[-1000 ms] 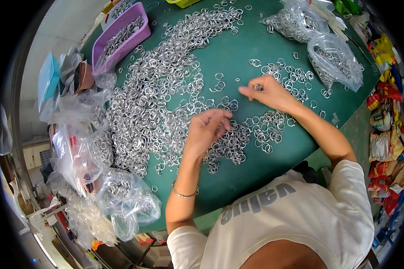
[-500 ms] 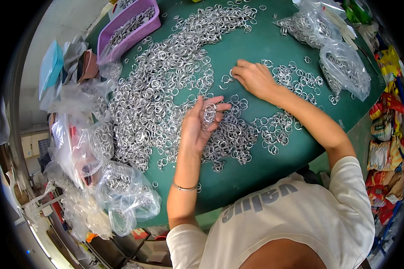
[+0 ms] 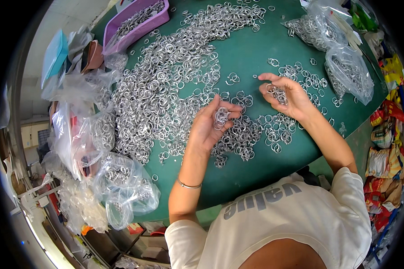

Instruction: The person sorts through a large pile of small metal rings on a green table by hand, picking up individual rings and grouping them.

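My left hand (image 3: 205, 128) is palm up over the table, its fingers curled around a few silver metal rings (image 3: 221, 117). My right hand (image 3: 296, 99) is turned up too, with a small cluster of metal rings (image 3: 278, 94) lying in its bent fingers. Under and beside my left fingers spreads a dense heap of rings (image 3: 238, 139). A much larger pile (image 3: 143, 98) covers the left half of the table. Below and behind my right hand lie looser groups of rings (image 3: 276, 130). A small pair of rings (image 3: 232, 79) sits apart between the hands.
A purple plastic basket (image 3: 134, 29) of small grey metal parts stands at the far left of the green table (image 3: 242, 54). Clear bags of rings (image 3: 350, 74) lie at the far right. More plastic bags (image 3: 128, 188) crowd the left edge. Colourful packages (image 3: 386, 161) are stacked beyond the right edge.
My right hand has moved right and nearer from the table surface, turning palm up, and a cluster of rings now shows in it. My left hand has shifted slightly right, still holding rings.
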`<state>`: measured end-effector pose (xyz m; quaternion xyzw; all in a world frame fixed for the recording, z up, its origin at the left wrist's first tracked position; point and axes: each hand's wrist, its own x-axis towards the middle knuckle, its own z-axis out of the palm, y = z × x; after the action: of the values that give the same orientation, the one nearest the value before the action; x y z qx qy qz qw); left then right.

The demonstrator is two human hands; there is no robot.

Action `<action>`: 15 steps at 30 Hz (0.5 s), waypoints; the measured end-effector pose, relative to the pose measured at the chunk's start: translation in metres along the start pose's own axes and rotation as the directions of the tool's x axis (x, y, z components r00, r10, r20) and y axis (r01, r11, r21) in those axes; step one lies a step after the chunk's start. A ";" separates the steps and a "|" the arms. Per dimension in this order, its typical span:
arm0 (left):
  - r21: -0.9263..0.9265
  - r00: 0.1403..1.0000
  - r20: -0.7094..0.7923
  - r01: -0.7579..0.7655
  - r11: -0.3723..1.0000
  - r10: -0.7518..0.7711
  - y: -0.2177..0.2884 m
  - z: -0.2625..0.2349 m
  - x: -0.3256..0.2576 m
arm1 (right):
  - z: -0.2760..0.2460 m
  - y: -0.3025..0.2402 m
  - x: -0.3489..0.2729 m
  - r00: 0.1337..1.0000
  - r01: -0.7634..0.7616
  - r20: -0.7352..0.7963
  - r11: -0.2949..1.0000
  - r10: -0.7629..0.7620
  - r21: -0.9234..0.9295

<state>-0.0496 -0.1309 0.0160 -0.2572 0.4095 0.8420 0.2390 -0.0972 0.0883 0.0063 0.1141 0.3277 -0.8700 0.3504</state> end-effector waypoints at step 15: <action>-0.607 0.899 0.410 0.142 0.782 0.155 -0.040 -0.010 -0.039 | 0.023 0.031 -0.033 0.980 0.188 0.098 0.646 -0.173 -0.740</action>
<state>0.0070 -0.1250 0.0125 -0.1240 0.0448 0.9658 0.2235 -0.0510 0.0744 0.0228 -0.0803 0.6612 -0.6911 0.2807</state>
